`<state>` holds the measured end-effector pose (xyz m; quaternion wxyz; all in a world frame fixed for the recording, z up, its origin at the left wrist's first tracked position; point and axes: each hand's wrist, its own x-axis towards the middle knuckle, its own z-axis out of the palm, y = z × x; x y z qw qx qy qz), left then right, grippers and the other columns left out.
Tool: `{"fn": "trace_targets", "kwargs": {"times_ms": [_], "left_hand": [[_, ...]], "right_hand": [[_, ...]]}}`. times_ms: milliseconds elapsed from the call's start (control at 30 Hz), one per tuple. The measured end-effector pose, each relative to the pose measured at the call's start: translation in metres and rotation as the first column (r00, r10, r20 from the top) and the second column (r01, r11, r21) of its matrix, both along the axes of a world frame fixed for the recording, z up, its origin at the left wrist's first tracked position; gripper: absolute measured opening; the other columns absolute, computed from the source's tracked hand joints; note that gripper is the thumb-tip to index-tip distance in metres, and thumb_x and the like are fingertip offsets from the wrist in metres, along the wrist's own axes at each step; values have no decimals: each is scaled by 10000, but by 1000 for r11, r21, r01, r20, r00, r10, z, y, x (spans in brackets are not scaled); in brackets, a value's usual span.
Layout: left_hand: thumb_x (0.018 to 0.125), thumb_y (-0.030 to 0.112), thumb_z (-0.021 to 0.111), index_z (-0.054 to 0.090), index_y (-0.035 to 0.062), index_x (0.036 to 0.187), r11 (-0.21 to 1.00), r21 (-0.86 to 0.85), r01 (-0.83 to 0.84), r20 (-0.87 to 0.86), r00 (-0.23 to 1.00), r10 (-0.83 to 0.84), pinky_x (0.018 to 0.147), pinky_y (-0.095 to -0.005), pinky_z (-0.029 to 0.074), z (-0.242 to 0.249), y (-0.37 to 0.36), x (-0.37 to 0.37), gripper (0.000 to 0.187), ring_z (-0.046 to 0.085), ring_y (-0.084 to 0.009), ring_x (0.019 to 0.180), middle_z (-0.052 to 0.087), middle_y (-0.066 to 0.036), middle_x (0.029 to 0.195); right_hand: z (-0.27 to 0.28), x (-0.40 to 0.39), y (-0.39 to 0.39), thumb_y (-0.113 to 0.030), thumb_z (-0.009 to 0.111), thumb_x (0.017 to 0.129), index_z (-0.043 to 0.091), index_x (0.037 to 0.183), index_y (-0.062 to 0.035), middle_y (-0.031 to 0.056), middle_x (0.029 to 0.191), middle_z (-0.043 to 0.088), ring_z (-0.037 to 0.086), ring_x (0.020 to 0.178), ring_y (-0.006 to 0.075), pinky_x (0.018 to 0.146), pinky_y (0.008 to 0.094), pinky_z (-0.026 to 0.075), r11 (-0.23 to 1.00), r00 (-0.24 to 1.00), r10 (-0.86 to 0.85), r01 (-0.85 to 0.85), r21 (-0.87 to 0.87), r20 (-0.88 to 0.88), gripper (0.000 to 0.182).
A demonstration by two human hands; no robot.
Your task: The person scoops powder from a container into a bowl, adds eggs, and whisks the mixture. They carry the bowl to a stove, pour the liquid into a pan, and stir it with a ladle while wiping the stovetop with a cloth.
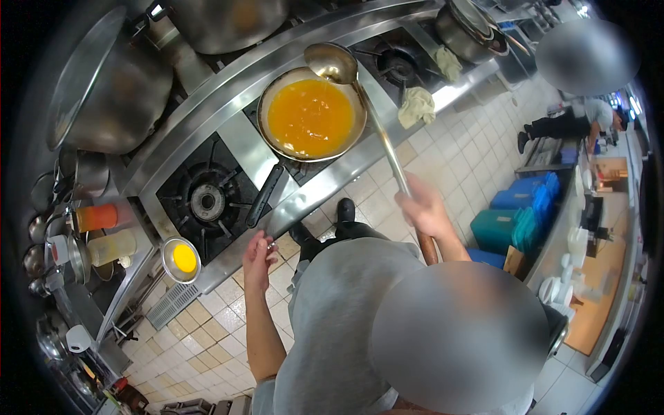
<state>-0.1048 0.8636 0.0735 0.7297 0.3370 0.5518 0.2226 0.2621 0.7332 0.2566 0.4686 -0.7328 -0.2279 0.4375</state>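
My right hand [423, 205] is wrapped round the long handle of a metal ladle [332, 63]. The ladle's bowl hangs over the far rim of a frying pan [361, 124], which sits on the stove. Thick orange-yellow liquid [311, 117] covers the middle of the pan. The pan's black handle [265, 197] points towards my left hand [258, 254]. That hand is just short of the handle's end, fingers loosely bent and apart, with no clear object in it. To its left stands a small metal bowl [196, 268] with bright yellow contents [185, 258].
A bare burner [207, 202] lies left of the pan; another burner [398, 67] is at the right, beside crumpled cloths [417, 107]. Large pots [114, 97] stand at the back left. Containers with orange [97, 217] and pale liquid [114, 247] sit on the left shelf. Another person [574, 124] works far right.
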Motion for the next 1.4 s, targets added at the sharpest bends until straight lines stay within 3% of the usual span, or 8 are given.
{"fn": "trace_targets", "kwargs": {"times_ms": [167,233,300,367,600,767,1133,1400], "left_hand": [[938,489,669,599,96,1318,995,-85,51,-246,967,-70,698,-315,497,-21,-62,-58,551,653,-178,943,654,-58,1156],[907,454,721,571,14,1336,985,-171,12,-395,915,-80,651,-292,518,-45,-93,-91,632,665,-161,873,681,-75,1039],[904,395,726,592,12,1298,975,-203,87,-554,811,-188,582,-287,517,-93,-132,-144,566,662,-161,781,681,-94,960],[912,318,704,604,-1,1265,915,-304,266,-679,613,-404,537,-281,512,-94,-152,-172,486,649,-158,723,676,-106,924],[929,251,660,590,-17,1275,955,-292,55,-599,768,-227,556,-297,520,-115,-172,-195,443,647,-166,733,671,-95,924],[946,249,655,574,-7,1308,987,-158,-11,-526,847,-75,643,-296,521,-84,-130,-137,451,653,-167,822,677,-92,950],[906,207,699,552,-40,1310,975,-220,31,-532,834,-147,584,-284,503,-113,-107,-193,496,623,-144,744,655,-69,919],[893,200,700,550,-45,1315,981,-173,88,-496,853,-164,561,-282,495,-142,-85,-231,511,614,-138,710,652,-61,865]], "right_hand": [[-2,0,-1,-89,638,909,555,1383,-31,-16,778,570,486,550,66,486,256,392,999,1000,-20,20,27,-12,485],[-8,1,-2,-90,642,912,548,1389,-27,-19,786,571,489,564,63,492,254,393,999,999,-28,28,17,-21,491],[-12,0,-2,-91,646,915,540,1396,-23,-23,794,573,491,578,61,498,252,394,999,999,-34,34,9,-28,497],[-15,-1,-2,-42,611,925,543,1377,-9,-34,724,530,474,518,49,471,229,398,997,998,-44,46,55,-47,458],[-19,-4,-1,-38,609,925,544,1368,-3,-34,718,529,478,520,50,475,229,402,996,999,-37,40,78,-31,449],[-20,-9,-1,-109,640,941,523,1413,-38,-43,782,548,476,574,49,498,240,388,998,999,4,-2,68,-32,491],[-14,-57,4,-82,625,932,523,1413,-20,-39,771,552,475,551,43,475,231,382,989,996,-90,88,118,12,496],[-10,-96,6,-62,630,920,508,1403,22,-28,742,540,480,525,46,475,222,408,979,986,-168,165,122,12,505]]}}
